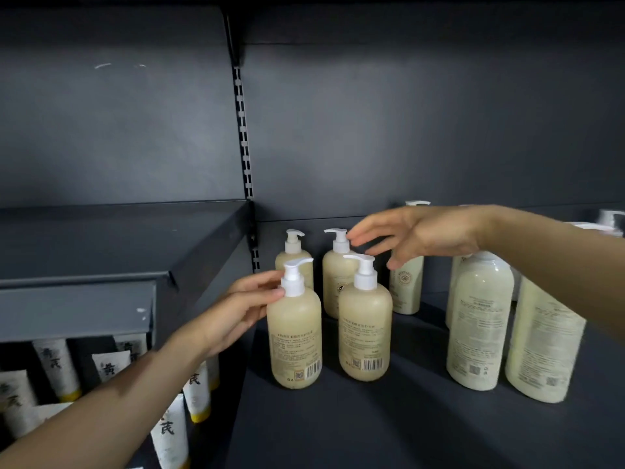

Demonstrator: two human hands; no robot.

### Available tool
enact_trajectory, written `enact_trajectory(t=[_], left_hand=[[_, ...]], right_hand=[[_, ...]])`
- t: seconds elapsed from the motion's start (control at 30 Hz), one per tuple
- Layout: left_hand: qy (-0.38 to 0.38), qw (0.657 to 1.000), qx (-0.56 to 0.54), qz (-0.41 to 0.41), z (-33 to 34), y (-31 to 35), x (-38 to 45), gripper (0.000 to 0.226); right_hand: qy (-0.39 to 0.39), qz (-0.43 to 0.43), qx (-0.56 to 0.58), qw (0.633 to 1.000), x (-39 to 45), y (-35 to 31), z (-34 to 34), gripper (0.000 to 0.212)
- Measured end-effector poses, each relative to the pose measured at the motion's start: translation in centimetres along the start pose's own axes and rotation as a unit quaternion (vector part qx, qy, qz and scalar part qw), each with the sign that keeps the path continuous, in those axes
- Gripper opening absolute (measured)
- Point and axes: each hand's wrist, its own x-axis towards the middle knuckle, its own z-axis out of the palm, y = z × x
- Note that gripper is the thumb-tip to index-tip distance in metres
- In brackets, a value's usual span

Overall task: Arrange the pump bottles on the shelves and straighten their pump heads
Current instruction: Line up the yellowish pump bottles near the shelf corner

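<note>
Here, the front-left cloudy beige plastic pump bottle with a white pump head (295, 333) stands upright near the left end of the dark shelf (389, 428), and my left hand (236, 309) rests its fingertips (275, 292) against the white collar, loosely curved, not closed around anything. Its nozzle points to the right, while the nozzle of the matching front-right beige pump bottle (365, 330) just beside it points left, so to my eye the heads need turning to agree. I would steady the body and twist only the collar, gently, so the bottle does not slide into its neighbour. My right hand (416, 235) hovers with fingers spread wide, holding nothing, its fingertips close to the pump head of the rear-right beige bottle (338, 275); whether they touch it I cannot tell. Further right stand taller pale yellowish bottles (480, 319), labels facing me. Lower left, white tubes with black characters (54, 363) sit under another shelf.
</note>
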Motion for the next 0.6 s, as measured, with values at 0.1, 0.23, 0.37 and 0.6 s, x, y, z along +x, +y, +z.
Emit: enact_trajectory(t=[0.1,0.23,0.37,0.6], left_hand=[[-0.028,0.998,0.060,-0.004,0.6,0.6,-0.5,0.060],[-0.018,0.990,0.137,-0.018,1.3,1.5,-0.7,0.054],[-0.007,0.986,0.164,-0.024,1.4,1.9,-0.8,0.049],[0.015,0.983,0.180,-0.021,1.6,1.8,-0.3,0.045]], right_hand=[[-0.014,-0.006,-0.044,0.999,-0.1,-0.1,1.1,0.060],[-0.006,-0.008,-0.104,0.995,0.1,-0.2,1.9,0.059],[0.007,-0.003,-0.148,0.989,0.6,0.0,2.4,0.055],[0.051,-0.057,-0.190,0.979,1.6,0.7,2.9,0.042]])
